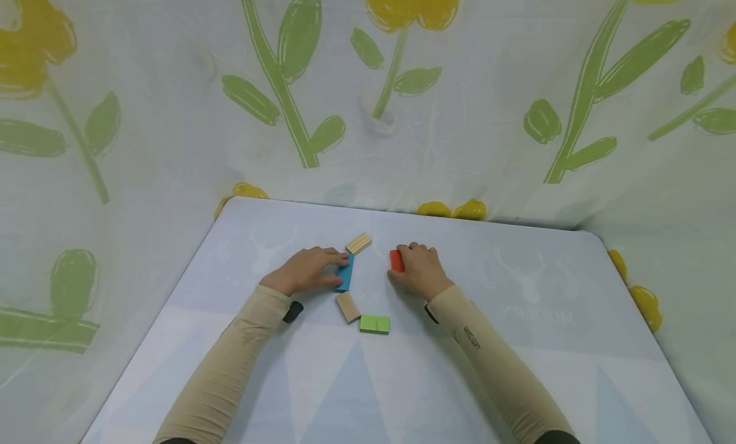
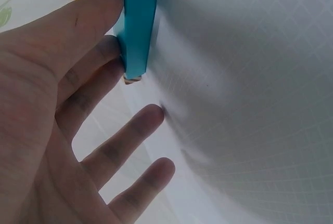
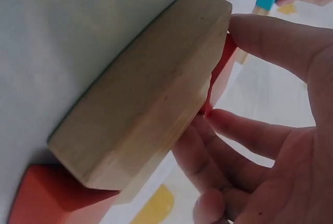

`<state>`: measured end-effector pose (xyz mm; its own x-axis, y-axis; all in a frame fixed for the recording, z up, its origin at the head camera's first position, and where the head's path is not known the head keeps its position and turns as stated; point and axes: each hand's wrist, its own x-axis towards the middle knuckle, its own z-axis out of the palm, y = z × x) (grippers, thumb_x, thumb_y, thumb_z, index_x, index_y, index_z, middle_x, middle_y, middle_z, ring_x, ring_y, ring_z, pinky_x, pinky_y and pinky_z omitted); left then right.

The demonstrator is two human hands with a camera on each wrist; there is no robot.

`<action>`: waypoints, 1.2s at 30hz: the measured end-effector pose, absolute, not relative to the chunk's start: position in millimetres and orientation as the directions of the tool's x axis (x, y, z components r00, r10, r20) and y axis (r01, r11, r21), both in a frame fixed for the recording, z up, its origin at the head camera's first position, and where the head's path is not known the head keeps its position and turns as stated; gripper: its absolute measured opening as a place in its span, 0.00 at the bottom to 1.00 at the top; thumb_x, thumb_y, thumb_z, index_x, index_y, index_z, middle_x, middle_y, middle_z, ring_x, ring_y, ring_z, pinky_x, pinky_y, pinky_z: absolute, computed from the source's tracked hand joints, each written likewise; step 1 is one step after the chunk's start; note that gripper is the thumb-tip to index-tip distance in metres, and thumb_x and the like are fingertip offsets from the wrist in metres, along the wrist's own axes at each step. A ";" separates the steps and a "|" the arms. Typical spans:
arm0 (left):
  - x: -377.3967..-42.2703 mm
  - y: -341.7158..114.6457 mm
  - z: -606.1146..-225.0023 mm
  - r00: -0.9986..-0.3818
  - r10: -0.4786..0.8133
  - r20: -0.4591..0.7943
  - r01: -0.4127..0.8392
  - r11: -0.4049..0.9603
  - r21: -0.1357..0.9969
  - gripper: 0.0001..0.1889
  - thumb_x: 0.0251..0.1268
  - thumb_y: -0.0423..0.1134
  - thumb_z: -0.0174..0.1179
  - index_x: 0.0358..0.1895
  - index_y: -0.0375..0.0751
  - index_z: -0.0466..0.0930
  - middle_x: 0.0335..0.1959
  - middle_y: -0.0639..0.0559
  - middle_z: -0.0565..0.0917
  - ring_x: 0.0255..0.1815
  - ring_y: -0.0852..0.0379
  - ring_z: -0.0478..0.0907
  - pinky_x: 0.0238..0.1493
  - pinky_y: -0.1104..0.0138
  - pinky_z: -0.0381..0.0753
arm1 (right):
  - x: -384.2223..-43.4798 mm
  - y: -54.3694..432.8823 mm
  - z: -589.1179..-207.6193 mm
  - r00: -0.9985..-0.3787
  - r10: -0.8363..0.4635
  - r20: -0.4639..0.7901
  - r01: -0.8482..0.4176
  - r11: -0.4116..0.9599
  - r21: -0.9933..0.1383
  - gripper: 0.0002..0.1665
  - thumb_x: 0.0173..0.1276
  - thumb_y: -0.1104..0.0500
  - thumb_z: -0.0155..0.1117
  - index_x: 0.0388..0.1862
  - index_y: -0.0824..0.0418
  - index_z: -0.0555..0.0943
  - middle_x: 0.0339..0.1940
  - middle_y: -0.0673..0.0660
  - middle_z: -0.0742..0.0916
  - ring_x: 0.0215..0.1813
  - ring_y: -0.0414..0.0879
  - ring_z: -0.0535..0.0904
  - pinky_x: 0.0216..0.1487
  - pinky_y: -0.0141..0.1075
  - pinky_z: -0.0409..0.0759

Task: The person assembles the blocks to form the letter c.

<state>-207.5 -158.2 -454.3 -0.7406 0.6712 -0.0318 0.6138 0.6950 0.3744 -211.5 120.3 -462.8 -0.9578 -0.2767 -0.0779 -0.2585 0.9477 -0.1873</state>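
My left hand (image 1: pixel 309 269) pinches a blue block (image 1: pixel 345 273) between thumb and fingers. In the left wrist view, the thumb presses the near side of the blue block (image 2: pixel 139 24), and two other fingers stretch out apart from it. A short way to the right, my right hand (image 1: pixel 421 271) grips a red block (image 1: pixel 396 260) by its ends. In the right wrist view, a plain wooden block (image 3: pixel 145 89) lies in front of that red block (image 3: pixel 221 76) and partly covers it. Another red piece (image 3: pixel 57 198) shows at the lower left. In the head view, the right hand hides both of these.
A striped wooden block (image 1: pixel 359 243) lies beyond the blue one. Nearer me are a plain wooden block (image 1: pixel 347 307) and a green block (image 1: pixel 374 324), their corners close together. All stand on a white table (image 1: pixel 494 380), with a flower-printed curtain (image 1: pixel 460 112) behind its far edge.
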 end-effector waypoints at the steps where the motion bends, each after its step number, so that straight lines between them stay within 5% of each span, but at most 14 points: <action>1: -207.8 -158.2 -454.4 -0.741 0.671 -0.035 0.612 0.696 0.376 0.26 0.67 0.47 0.68 0.65 0.39 0.80 0.67 0.46 0.78 0.64 0.42 0.77 0.63 0.50 0.77 | -212.2 119.1 -462.4 -0.956 -0.281 -0.083 -0.262 0.946 -0.189 0.34 0.67 0.45 0.69 0.66 0.62 0.77 0.50 0.60 0.83 0.49 0.54 0.76 0.56 0.51 0.74; 10: -209.6 -158.0 -458.2 -0.742 0.669 -0.039 0.609 0.698 0.376 0.26 0.68 0.47 0.68 0.65 0.40 0.80 0.67 0.46 0.78 0.64 0.43 0.77 0.63 0.50 0.77 | -218.0 109.8 -459.5 -0.951 -0.294 -0.098 -0.271 0.942 -0.198 0.37 0.67 0.53 0.71 0.73 0.60 0.71 0.62 0.60 0.82 0.58 0.55 0.78 0.63 0.54 0.72; 23: -210.6 -158.6 -459.1 -0.743 0.668 -0.039 0.609 0.700 0.372 0.27 0.67 0.48 0.68 0.66 0.40 0.80 0.67 0.47 0.78 0.64 0.43 0.76 0.64 0.51 0.76 | -223.0 103.7 -456.5 -0.953 -0.278 -0.119 -0.236 0.931 -0.278 0.22 0.71 0.55 0.66 0.60 0.61 0.82 0.42 0.55 0.84 0.41 0.49 0.76 0.49 0.44 0.77; 36: -211.2 -159.5 -457.8 -0.745 0.666 -0.041 0.601 0.697 0.391 0.27 0.68 0.48 0.68 0.66 0.40 0.79 0.67 0.47 0.78 0.66 0.43 0.75 0.65 0.50 0.75 | -226.0 111.7 -451.8 -0.948 -0.306 -0.086 -0.277 0.929 -0.244 0.20 0.69 0.58 0.66 0.60 0.58 0.83 0.47 0.54 0.85 0.45 0.50 0.77 0.55 0.46 0.77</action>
